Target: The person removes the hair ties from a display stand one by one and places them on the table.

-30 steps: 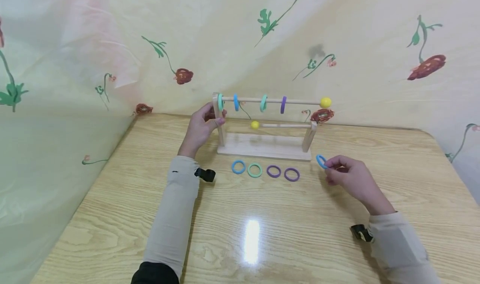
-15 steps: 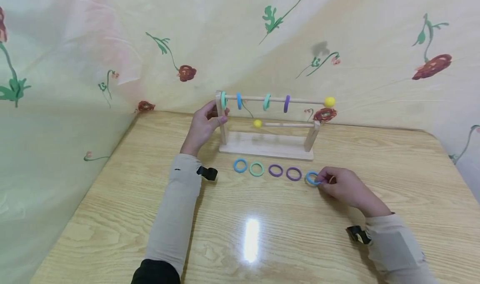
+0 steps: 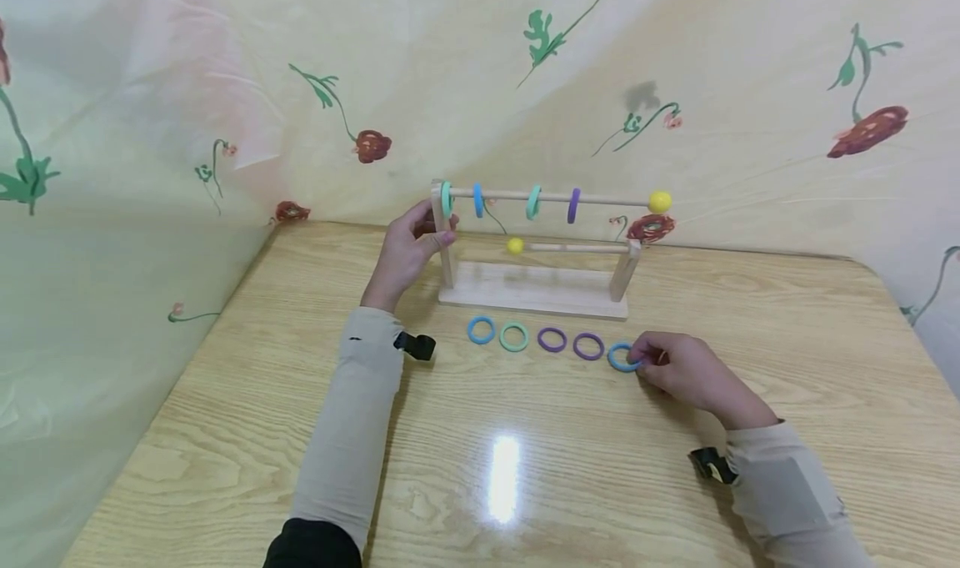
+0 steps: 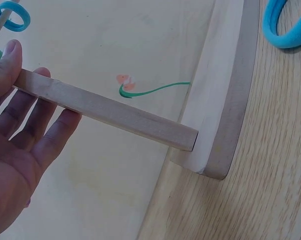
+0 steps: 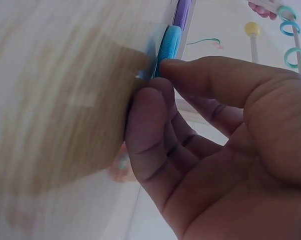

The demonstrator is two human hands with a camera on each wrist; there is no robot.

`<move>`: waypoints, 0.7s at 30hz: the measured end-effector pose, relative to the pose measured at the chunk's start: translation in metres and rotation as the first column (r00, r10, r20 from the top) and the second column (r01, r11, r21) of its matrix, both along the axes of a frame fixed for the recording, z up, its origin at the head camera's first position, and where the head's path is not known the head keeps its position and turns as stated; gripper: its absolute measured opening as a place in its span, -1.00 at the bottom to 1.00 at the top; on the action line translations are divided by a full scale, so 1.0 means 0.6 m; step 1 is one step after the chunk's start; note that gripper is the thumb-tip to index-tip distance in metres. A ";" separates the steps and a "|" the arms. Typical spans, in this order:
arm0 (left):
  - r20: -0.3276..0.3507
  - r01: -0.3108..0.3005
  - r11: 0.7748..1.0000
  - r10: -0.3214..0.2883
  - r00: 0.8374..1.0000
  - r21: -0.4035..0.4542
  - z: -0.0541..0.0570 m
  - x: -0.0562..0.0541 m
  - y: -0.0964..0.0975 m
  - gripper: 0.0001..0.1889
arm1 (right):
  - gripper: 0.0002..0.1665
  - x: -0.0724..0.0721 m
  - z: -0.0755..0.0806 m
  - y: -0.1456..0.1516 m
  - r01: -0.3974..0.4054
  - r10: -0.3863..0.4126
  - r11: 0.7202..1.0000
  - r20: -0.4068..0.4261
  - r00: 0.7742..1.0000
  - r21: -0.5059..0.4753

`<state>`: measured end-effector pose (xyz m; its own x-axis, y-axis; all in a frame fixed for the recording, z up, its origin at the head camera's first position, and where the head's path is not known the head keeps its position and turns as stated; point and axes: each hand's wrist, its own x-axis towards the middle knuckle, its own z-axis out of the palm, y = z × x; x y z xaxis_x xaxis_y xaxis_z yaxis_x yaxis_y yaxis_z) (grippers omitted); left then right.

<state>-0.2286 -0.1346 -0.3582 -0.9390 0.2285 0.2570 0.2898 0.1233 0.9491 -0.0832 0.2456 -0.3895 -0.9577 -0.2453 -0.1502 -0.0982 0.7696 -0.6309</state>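
Note:
My left hand (image 3: 402,255) grips the left upright post (image 4: 105,107) of a wooden stand (image 3: 532,289), thumb on one side and fingers on the other. At the right end of a row of rings on the table, my right hand (image 3: 686,372) pinches the edge of a blue ring (image 3: 618,360) lying flat. The right wrist view shows this blue ring (image 5: 169,47) edge-on at the thumb and fingertips. Along the row lie another blue ring (image 3: 472,332), a green ring (image 3: 503,341) and two purple rings, the nearer being a purple ring (image 3: 577,353).
An upper rod (image 3: 618,201) on the stand carries two green rings, a blue ring (image 3: 477,201) and a purple ring (image 3: 573,206), ending in a yellow ball (image 3: 660,202). The lower rod (image 3: 577,248) has a yellow ball at its left end. Flowered cloth (image 3: 450,67) hangs behind the table.
My right hand has brought the blue ring down from above the table to its surface, then slid it slightly left towards the purple ring. My left hand stays on the post.

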 end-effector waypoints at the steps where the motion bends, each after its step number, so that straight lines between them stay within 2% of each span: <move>1: 0.002 -0.001 1.000 0.001 1.000 0.000 0.000 0.000 0.000 -0.64 | -0.85 -0.001 0.000 0.000 -0.003 0.003 1.000 0.002 1.000 -0.003; 9: 0.009 0.006 1.000 -0.006 1.000 0.007 0.001 -0.002 0.001 -0.64 | -0.80 -0.005 0.012 0.000 0.010 -0.011 1.000 -0.051 0.999 -0.009; 13: 0.014 0.007 1.000 -0.007 1.000 0.011 0.002 -0.002 0.002 -0.63 | -0.78 -0.008 0.028 -0.002 0.035 -0.040 0.994 -0.051 0.998 -0.104; 16: 0.018 0.008 1.000 -0.009 1.000 0.016 0.002 -0.002 0.003 -0.62 | -0.77 -0.013 0.043 -0.007 0.061 -0.070 0.979 -0.040 0.997 -0.196; 21: 0.023 -0.004 1.000 0.004 1.000 0.007 0.004 -0.004 0.005 -0.63 | -0.74 -0.032 0.071 -0.024 0.086 -0.117 0.951 -0.088 0.989 -0.297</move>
<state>-0.2313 -0.1314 -0.3556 -0.9456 0.2229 0.2372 0.2676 0.1177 0.9563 -0.1024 0.2312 -0.3467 -0.9864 -0.1640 0.0139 -0.1052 0.5631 -0.8197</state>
